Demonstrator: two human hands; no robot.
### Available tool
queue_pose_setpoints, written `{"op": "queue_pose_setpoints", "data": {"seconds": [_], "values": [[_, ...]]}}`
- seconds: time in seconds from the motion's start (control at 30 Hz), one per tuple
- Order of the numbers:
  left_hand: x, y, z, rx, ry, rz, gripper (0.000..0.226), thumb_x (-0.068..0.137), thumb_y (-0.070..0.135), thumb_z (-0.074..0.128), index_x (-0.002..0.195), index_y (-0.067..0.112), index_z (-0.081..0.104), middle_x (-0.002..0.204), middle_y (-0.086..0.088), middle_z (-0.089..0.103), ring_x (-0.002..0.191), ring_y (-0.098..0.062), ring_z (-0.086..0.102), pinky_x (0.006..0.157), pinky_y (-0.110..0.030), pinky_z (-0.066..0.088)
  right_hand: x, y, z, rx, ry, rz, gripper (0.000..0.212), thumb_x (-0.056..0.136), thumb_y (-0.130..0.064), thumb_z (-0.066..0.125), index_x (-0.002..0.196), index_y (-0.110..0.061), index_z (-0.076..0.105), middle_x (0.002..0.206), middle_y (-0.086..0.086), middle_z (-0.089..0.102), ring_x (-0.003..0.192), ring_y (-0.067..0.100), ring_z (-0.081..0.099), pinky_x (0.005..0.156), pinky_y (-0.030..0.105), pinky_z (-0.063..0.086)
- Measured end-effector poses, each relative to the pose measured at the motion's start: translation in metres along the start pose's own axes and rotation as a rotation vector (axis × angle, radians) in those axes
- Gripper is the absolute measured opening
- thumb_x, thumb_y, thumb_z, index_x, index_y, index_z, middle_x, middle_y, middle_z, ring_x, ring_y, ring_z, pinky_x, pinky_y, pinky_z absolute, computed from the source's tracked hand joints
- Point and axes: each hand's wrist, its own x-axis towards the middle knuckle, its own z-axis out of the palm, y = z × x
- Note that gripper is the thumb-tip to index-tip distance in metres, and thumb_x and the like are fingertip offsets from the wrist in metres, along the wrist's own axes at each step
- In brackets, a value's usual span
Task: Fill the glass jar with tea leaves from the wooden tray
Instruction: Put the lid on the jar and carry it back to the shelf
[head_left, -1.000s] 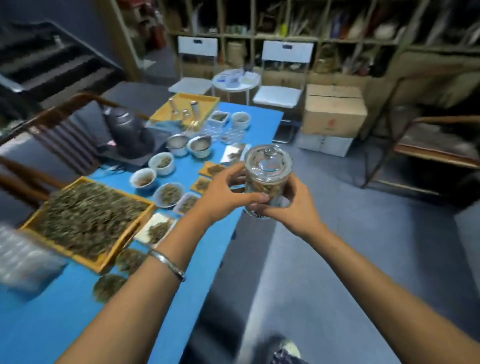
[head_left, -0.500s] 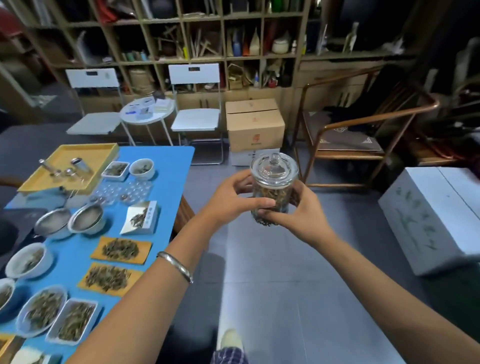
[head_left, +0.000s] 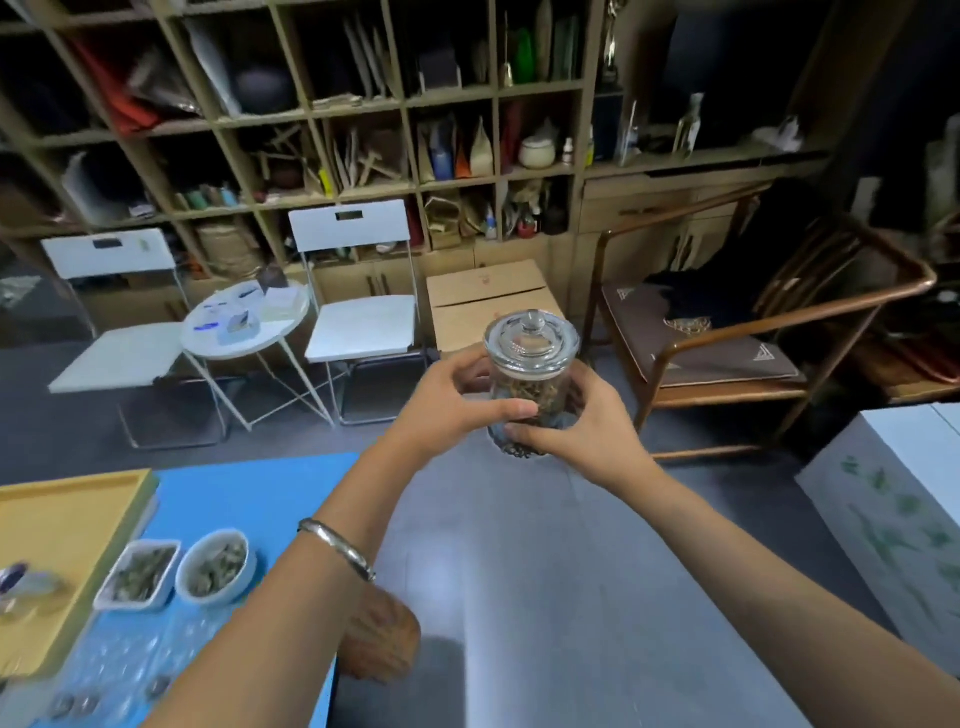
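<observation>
1. i hold the glass jar (head_left: 530, 395) up in front of me with both hands, out over the grey floor (head_left: 519, 571) and well away from the blue table (head_left: 249, 499);
2. my left hand (head_left: 452, 400) is curled round the left side of the jar; my thumb lies across the front of the glass;
3. my right hand (head_left: 587, 431) is curled round the right side and the bottom of the jar; its thumb sits just under my left thumb;
4. the jar stands upright; its glass lid (head_left: 531, 338) is on top, with a little round knob in the middle;
5. inside the jar i can see brown tea leaves (head_left: 537, 392); my fingers hide how full it is;
6. i wear a silver bangle (head_left: 337, 548) on my left wrist;
7. on the blue table down at the left there is a yellow tray (head_left: 67, 525); beside it sit a small square white dish (head_left: 139, 574) and a round white bowl (head_left: 215, 566), both with dried leaves in them;
8. behind the jar there is a cardboard box (head_left: 483, 306) on the floor; two white chairs (head_left: 363, 312) and a small round white table (head_left: 244, 322) stand to the left of it;
9. a brown wooden armchair (head_left: 727, 338) stands at the right; a big wall of shelves (head_left: 363, 130) full of stuff is at the back.
</observation>
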Motion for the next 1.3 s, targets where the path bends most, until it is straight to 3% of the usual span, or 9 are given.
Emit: {"op": "queue_pose_setpoints", "data": {"seconds": [0.13, 0.3, 0.57, 0.63, 0.73, 1.0, 1.07, 1.23, 1.3], "values": [[0.090, -0.015, -0.041, -0.013, -0.007, 0.000, 0.052, 0.058, 0.032, 0.090, 0.106, 0.040, 0.070, 0.107, 0.005, 0.075, 0.102, -0.011, 0.069, 0.081, -0.021, 0.054, 0.097, 0.029, 0.003, 0.038, 0.008, 0.000, 0.072, 0.056, -0.042, 0.091, 0.119, -0.034, 0.056, 0.115, -0.011, 0.067, 0.109, 0.006, 0.062, 0.090, 0.030, 0.052], [0.220, -0.045, -0.085, -0.009, -0.014, 0.020, 0.051, 0.061, 0.030, 0.089, 0.108, 0.038, 0.070, 0.110, 0.003, 0.074, 0.106, -0.015, 0.069, 0.086, -0.024, 0.053, 0.227, 0.081, 0.001, 0.092, 0.015, 0.003, 0.067, 0.056, -0.032, 0.092, 0.114, -0.035, 0.059, 0.111, -0.011, 0.069, 0.106, 0.007, 0.064, 0.082, 0.016, 0.050], [0.437, -0.046, -0.166, -0.016, 0.068, 0.076, 0.051, 0.062, 0.030, 0.088, 0.110, 0.035, 0.070, 0.111, -0.001, 0.074, 0.110, -0.029, 0.066, 0.101, -0.052, 0.049, 0.465, 0.114, -0.022, 0.006, -0.011, -0.055, 0.064, 0.053, -0.043, 0.091, 0.109, -0.041, 0.060, 0.108, -0.017, 0.069, 0.101, 0.002, 0.065, 0.081, 0.021, 0.051], [0.484, -0.038, -0.193, 0.000, 0.081, 0.097, 0.050, 0.063, 0.030, 0.087, 0.111, 0.035, 0.070, 0.111, -0.001, 0.074, 0.109, -0.024, 0.066, 0.098, -0.050, 0.051, 0.524, 0.111, -0.021, -0.009, -0.020, -0.090, 0.064, 0.054, -0.045, 0.090, 0.110, -0.043, 0.059, 0.108, -0.018, 0.069, 0.102, 0.001, 0.064, 0.084, 0.026, 0.051], [0.554, -0.024, -0.238, -0.002, 0.082, 0.133, 0.047, 0.064, 0.029, 0.086, 0.107, 0.040, 0.071, 0.109, 0.003, 0.075, 0.105, -0.015, 0.069, 0.085, -0.030, 0.056, 0.612, 0.110, -0.014, -0.008, -0.026, -0.127, 0.064, 0.054, -0.043, 0.090, 0.111, -0.038, 0.061, 0.106, -0.015, 0.070, 0.101, 0.003, 0.065, 0.086, 0.032, 0.053], [0.744, 0.017, -0.360, 0.060, 0.062, 0.269, 0.033, 0.073, 0.017, 0.083, 0.102, 0.031, 0.073, 0.105, 0.002, 0.076, 0.097, -0.011, 0.071, 0.071, -0.019, 0.054, 0.835, 0.093, 0.005, 0.074, 0.029, -0.267, 0.059, 0.058, -0.034, 0.090, 0.111, -0.034, 0.064, 0.106, -0.012, 0.072, 0.099, 0.006, 0.067, 0.079, 0.019, 0.053], [0.787, 0.035, -0.386, 0.077, 0.063, 0.296, 0.029, 0.074, 0.019, 0.082, 0.100, 0.029, 0.073, 0.101, 0.000, 0.076, 0.092, -0.012, 0.072, 0.070, -0.023, 0.056, 0.887, 0.082, 0.007, 0.083, 0.051, -0.304, 0.057, 0.057, -0.037, 0.090, 0.109, -0.036, 0.065, 0.104, -0.012, 0.072, 0.097, 0.006, 0.068, 0.076, 0.016, 0.052], [0.879, 0.087, -0.443, 0.109, 0.082, 0.348, 0.030, 0.072, 0.031, 0.081, 0.101, 0.030, 0.073, 0.099, 0.001, 0.076, 0.093, -0.014, 0.072, 0.075, -0.029, 0.059, 1.011, 0.051, 0.003, 0.070, 0.095, -0.379, 0.072, 0.051, -0.049, 0.090, 0.115, -0.028, 0.063, 0.107, -0.008, 0.072, 0.101, 0.009, 0.067, 0.087, 0.035, 0.054], [0.910, 0.105, -0.463, 0.143, 0.092, 0.358, 0.029, 0.075, 0.034, 0.080, 0.103, 0.034, 0.072, 0.102, 0.006, 0.076, 0.096, -0.011, 0.072, 0.075, -0.028, 0.059, 1.051, 0.038, 0.001, 0.063, 0.096, -0.396, 0.072, 0.050, -0.052, 0.089, 0.114, -0.031, 0.063, 0.106, -0.010, 0.072, 0.100, 0.006, 0.066, 0.085, 0.031, 0.055]]}}
